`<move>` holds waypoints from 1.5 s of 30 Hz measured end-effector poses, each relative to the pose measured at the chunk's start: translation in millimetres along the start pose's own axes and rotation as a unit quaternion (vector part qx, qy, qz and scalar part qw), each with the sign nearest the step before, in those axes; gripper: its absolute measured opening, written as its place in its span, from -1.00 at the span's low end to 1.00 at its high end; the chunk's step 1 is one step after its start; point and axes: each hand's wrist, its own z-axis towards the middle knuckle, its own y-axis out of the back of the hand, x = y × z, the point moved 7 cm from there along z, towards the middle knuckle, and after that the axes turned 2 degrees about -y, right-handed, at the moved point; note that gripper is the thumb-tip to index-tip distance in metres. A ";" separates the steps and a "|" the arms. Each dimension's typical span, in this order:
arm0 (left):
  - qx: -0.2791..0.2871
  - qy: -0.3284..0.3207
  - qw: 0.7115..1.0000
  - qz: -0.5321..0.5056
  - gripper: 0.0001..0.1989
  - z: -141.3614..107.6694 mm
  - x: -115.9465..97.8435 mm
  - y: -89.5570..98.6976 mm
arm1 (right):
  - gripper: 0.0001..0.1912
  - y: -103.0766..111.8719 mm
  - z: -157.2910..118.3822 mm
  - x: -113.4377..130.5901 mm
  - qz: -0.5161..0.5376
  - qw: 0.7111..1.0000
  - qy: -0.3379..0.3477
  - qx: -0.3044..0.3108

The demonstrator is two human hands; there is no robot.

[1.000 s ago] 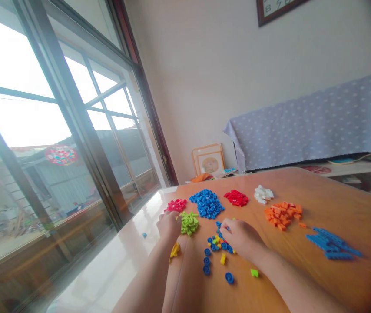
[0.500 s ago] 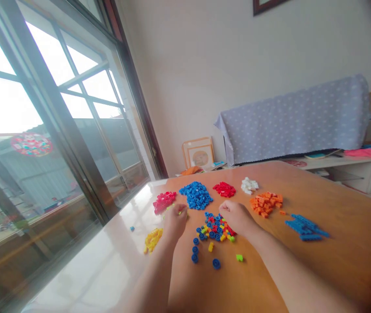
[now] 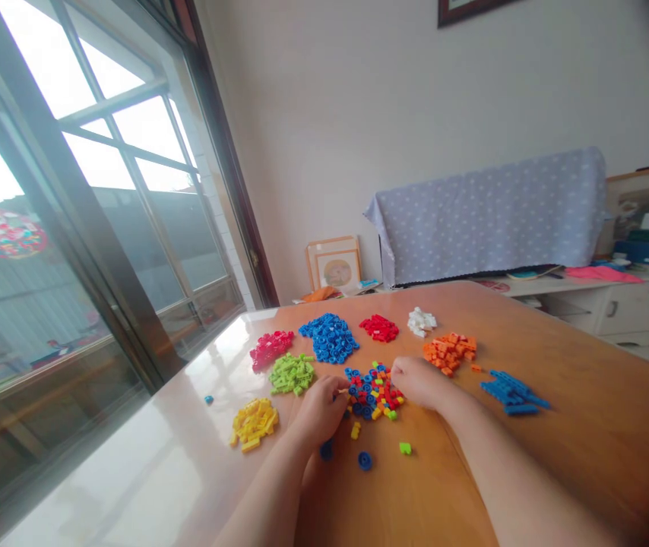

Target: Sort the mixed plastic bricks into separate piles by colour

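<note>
A mixed pile of small bricks (image 3: 371, 391), blue, red, yellow and green, lies on the wooden table between my hands. My left hand (image 3: 325, 404) is at the pile's left edge with its fingers closed round something too small to make out. At the pile's right edge, my right hand (image 3: 416, 380) is curled, its fingertips together and whatever they hold hidden. Close to my left hand are the lime green pile (image 3: 292, 374) and the yellow pile (image 3: 254, 423). A yellow brick (image 3: 355, 431), a blue round piece (image 3: 364, 460) and a green brick (image 3: 405, 448) lie nearer me.
Farther back sit a pink pile (image 3: 270, 349), a blue pile (image 3: 330, 338), a red pile (image 3: 379, 328) and a white pile (image 3: 421, 321). Orange bricks (image 3: 450, 352) and long blue pieces (image 3: 512, 392) are on the right. A window stands left of the table (image 3: 575, 448).
My left hand has moved from the green pile toward me and right, to the mixed pile's left edge. My right hand stays beside the mixed pile. The view has shifted slightly right.
</note>
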 end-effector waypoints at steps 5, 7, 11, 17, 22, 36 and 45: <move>0.012 -0.024 1.000 0.014 -0.78 -1.3 -6.0 -0.6 | -0.85 -24.5 -5.7 1.8 0.036 0.994 -0.019 0.097; 0.012 -0.033 0.999 0.016 -0.77 -2.0 -7.7 -0.2 | -0.83 -29.8 -6.8 1.2 0.065 0.990 -0.026 0.123; 0.003 -0.045 0.998 0.034 -0.75 -3.1 -12.6 2.7 | -0.85 -18.0 -7.2 7.7 0.038 0.995 0.045 0.075; 0.017 -0.076 0.994 0.078 -0.76 -4.9 -30.0 0.4 | -0.76 -21.0 -19.5 18.9 0.019 0.983 0.091 0.158; 0.045 -0.110 0.990 0.076 -0.75 -7.8 -43.2 -7.5 | -0.74 -21.3 -22.8 23.1 0.019 0.981 0.090 0.173; 0.051 -0.098 0.989 0.102 -0.86 -9.3 -51.5 -18.0 | -0.80 -13.7 -22.6 21.4 0.009 0.986 0.078 0.149; 0.041 -0.100 0.991 0.078 -0.78 -6.9 -47.1 -9.1 | -0.83 -11.1 -14.3 14.7 0.017 0.992 0.076 0.099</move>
